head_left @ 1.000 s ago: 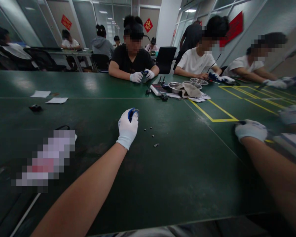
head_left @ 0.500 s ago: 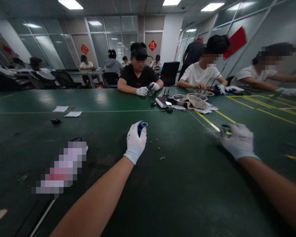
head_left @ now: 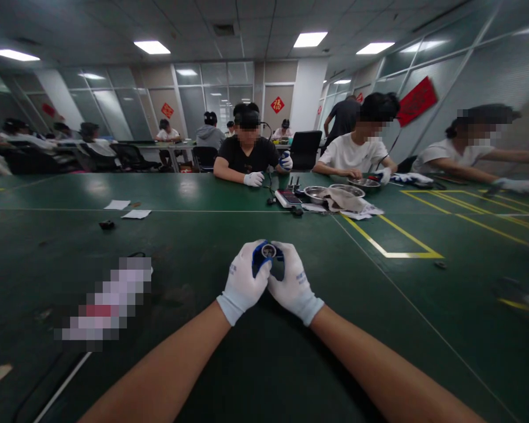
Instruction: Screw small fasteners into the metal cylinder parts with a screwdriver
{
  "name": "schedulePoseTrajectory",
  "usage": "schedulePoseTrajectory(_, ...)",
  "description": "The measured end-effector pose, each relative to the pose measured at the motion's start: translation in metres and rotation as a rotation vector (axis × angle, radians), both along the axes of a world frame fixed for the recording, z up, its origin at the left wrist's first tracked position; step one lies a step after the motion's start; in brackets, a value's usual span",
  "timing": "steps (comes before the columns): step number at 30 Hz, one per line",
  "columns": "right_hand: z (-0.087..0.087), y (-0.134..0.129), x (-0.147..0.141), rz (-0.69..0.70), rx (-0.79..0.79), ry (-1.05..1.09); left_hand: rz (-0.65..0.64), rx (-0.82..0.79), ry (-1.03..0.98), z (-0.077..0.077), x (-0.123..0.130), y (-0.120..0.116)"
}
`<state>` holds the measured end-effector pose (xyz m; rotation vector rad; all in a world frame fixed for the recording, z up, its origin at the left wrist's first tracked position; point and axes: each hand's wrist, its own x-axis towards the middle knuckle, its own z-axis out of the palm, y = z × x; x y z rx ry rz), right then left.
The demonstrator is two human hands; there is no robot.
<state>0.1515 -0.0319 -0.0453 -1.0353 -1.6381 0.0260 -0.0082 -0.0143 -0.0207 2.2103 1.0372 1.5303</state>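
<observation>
A small round metal ring-like part point(head_left: 268, 251) is held up between my two gloved hands, above the green table point(head_left: 194, 235). My left hand point(head_left: 248, 275) wraps its fingers and thumb round the part from the left. From the right my right hand point(head_left: 290, 276) meets it, thumb and fingers curled against the part. Both hands wear white gloves with blue on the palm side. The fine detail inside the ring is too small to tell.
Ahead stand metal bowls point(head_left: 317, 194) with a grey cloth point(head_left: 344, 201) and a scale-like device point(head_left: 285, 198). Paper slips point(head_left: 136, 214) and a small black object point(head_left: 107, 225) lie left. Yellow tape point(head_left: 412, 255) marks the right. Several people sit across the table.
My right hand has come in from the far right to the part in my left hand. The view has tilted up, and the small rings on the table are now hidden behind my hands.
</observation>
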Motion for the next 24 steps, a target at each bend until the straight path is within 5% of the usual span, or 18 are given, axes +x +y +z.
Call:
schedulePoseTrajectory(5,0.004,-0.005,-0.003,0.038,-0.012,0.063,-0.104,0.028,0.056,0.004,0.003,-0.011)
schedulePoseTrajectory(9,0.006,-0.003,0.006,-0.050,-0.082,0.206,-0.054,0.031,0.103,0.001,-0.001,0.003)
schedulePoseTrajectory(14,0.003,0.005,0.013,-0.188,-0.174,0.397,0.065,-0.259,0.403,-0.005,-0.007,0.020)
schedulePoseTrajectory(20,0.001,0.001,0.014,-0.164,-0.206,0.403,-0.182,-0.168,0.806,0.000,-0.001,0.008)
schedulePoseTrajectory(24,0.002,-0.002,0.014,-0.141,-0.191,0.373,-0.201,-0.125,0.856,0.005,0.002,0.000)
